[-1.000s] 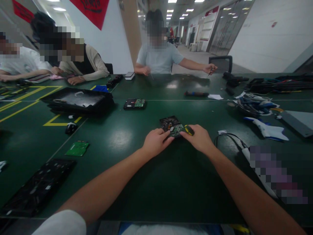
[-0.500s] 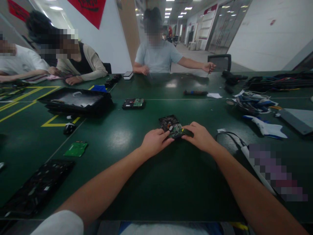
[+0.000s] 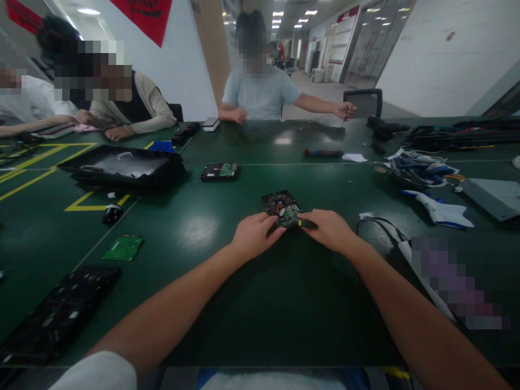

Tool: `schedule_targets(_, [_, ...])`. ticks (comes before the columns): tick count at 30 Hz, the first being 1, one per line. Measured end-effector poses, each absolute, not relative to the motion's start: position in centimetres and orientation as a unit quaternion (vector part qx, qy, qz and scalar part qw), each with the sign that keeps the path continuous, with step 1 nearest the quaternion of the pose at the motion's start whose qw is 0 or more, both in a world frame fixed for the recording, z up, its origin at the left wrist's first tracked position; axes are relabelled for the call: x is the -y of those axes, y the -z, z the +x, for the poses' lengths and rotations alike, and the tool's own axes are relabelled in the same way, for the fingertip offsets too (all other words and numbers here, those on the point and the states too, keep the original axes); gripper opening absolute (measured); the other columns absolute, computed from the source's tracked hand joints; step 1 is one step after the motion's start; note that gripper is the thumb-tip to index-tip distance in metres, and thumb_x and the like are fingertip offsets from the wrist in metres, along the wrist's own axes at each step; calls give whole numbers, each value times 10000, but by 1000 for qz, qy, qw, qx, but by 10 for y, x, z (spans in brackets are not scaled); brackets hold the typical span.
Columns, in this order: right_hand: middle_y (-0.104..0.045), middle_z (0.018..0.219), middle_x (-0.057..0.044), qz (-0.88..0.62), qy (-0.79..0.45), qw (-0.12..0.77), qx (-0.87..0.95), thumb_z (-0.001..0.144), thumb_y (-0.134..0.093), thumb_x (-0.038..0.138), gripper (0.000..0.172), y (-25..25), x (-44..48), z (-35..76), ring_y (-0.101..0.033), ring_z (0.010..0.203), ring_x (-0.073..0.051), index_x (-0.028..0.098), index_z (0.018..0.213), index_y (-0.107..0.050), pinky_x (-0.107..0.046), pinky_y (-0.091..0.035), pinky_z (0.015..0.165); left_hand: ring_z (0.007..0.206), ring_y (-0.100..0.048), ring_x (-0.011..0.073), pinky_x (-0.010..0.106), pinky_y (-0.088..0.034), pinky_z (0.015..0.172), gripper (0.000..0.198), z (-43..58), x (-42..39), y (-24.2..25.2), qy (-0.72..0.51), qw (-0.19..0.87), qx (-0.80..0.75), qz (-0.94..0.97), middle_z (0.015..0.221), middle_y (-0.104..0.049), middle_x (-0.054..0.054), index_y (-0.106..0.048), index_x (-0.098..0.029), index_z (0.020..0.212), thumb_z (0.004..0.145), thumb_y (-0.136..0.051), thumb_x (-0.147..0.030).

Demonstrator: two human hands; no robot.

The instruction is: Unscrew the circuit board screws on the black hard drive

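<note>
A black hard drive (image 3: 280,205) with a green circuit board facing up lies on the dark green table (image 3: 244,303) in front of me. My left hand (image 3: 255,236) rests against its near left corner, fingers curled on the edge. My right hand (image 3: 331,230) is closed round a black and yellow screwdriver (image 3: 305,223), whose tip points at the circuit board.
A second hard drive (image 3: 220,171) lies farther back. A black tray (image 3: 119,168), a loose green board (image 3: 122,248) and a black keyboard-like panel (image 3: 57,317) are at the left. Cables and tools (image 3: 420,169) are at the right. Three other people sit across the table.
My right hand has turned the screwdriver from lying across the drive's right side to pointing its tip at the board. My left hand stays on the drive.
</note>
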State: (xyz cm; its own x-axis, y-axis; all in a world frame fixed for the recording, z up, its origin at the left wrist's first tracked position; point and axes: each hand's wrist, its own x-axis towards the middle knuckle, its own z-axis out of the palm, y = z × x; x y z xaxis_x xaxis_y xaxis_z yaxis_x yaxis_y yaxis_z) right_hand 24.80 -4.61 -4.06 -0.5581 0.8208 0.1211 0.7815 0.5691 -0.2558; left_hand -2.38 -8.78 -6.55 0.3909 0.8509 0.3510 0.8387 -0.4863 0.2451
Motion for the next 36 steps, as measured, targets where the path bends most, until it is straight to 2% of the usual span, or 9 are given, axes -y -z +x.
schedule_targets(4, [-792,1241,-118,-467,-58,84,878,967,-738,265,414,38,48,245,-733,1082,-319,247,1380,-750,-415,-555,915,912,-726,238,360,-533,757,538,-24,89,65,-216,29,-516,828,1116,-774,85,-743,-208,1251,1066,-499,-650])
schedule_targets(7, [-798,1243,-107,-464,-46,82,881,978,-725,270,391,37,49,245,-748,1083,-313,243,1368,-751,-414,-575,913,838,-705,217,331,-481,690,559,-24,89,63,-211,53,-546,809,1023,-766,55,-740,-218,1161,1025,-529,-717])
schedule_targets(11, [-795,1263,-99,-449,-48,92,887,989,-712,251,359,37,48,247,-753,1113,-304,224,1344,-752,-420,-587,951,755,-678,198,312,-425,626,582,-25,88,61,-216,85,-576,784,927,-745,26,-709,-212,1173,982,-584,-748])
schedule_targets(15, [-798,1252,-99,-444,-52,99,889,988,-719,251,338,37,47,247,-757,1097,-301,226,1323,-753,-429,-592,947,776,-685,195,311,-442,652,535,-27,87,65,-227,81,-533,811,934,-748,27,-726,-221,1202,1033,-540,-693])
schedule_targets(21, [-808,1207,-92,-440,-66,126,887,988,-721,260,306,41,45,248,-764,1074,-294,247,1291,-770,-418,-586,947,826,-729,220,327,-473,664,543,-28,88,70,-214,18,-508,834,1007,-796,61,-770,-228,1233,1066,-489,-661])
schedule_targets(27, [-812,1190,-85,-435,-69,134,888,981,-740,256,294,41,43,250,-764,1060,-285,249,1272,-780,-406,-582,932,838,-746,224,331,-486,652,521,-26,91,64,-173,-4,-488,856,1055,-803,85,-786,-216,1184,1117,-410,-570])
schedule_targets(32, [-813,1198,-95,-433,-65,127,890,979,-747,255,309,40,42,251,-770,1048,-292,232,1285,-785,-416,-591,919,863,-764,235,327,-499,654,490,-24,93,58,-151,9,-497,854,1097,-807,89,-761,-219,1235,1111,-426,-555])
schedule_targets(36, [-811,1221,-106,-427,-65,125,893,974,-748,249,337,42,40,252,-768,1099,-310,219,1308,-783,-439,-596,968,819,-768,260,342,-494,611,518,-19,97,54,-98,-16,-505,857,1065,-805,116,-733,-176,1288,1105,-433,-555])
